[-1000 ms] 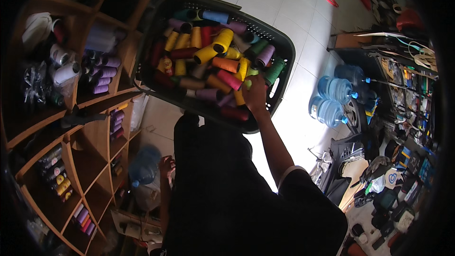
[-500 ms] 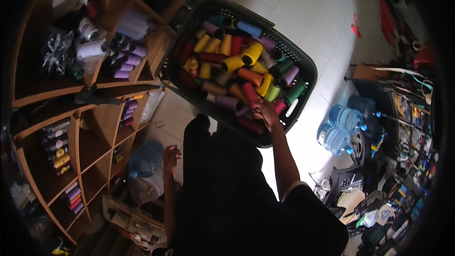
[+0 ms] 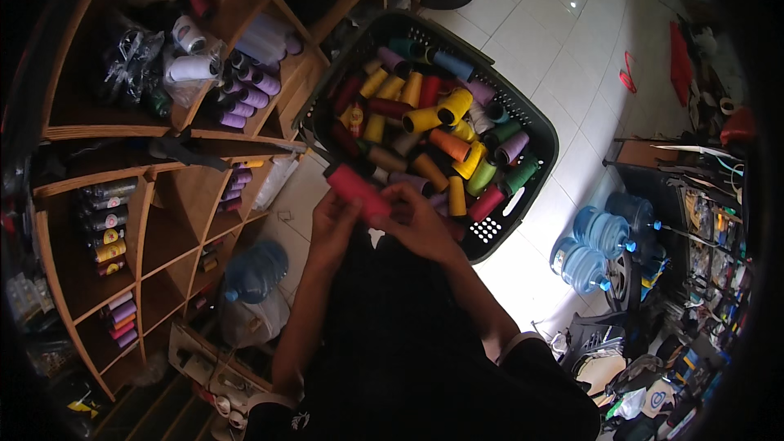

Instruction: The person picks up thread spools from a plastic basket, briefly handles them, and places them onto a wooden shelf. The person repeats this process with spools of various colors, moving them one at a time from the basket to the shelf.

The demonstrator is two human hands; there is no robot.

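Observation:
Both my hands hold a red thread spool (image 3: 356, 189) in front of my body, over the near edge of a dark green plastic basket (image 3: 532, 106). My left hand (image 3: 333, 224) wraps its fingers round the spool's near side, while my right hand (image 3: 418, 220) grips its lower right end. Inside the basket lies a jumble of thread spools, among them a yellow spool (image 3: 455, 106), an orange spool (image 3: 449, 145), a lime green spool (image 3: 481, 176) and a purple spool (image 3: 513, 147).
Wooden cubby shelves (image 3: 167, 170) fill the left side, with purple spools (image 3: 255, 91) and other spools in some compartments. A blue water jug (image 3: 257, 268) stands below them. More jugs (image 3: 603, 230) and a cluttered rack (image 3: 706, 237) are on the right. White tiles (image 3: 531, 24) cover the floor.
My right hand has lifted the red spool out of the basket toward my body. My left hand has come up from beside me and taken hold of it too.

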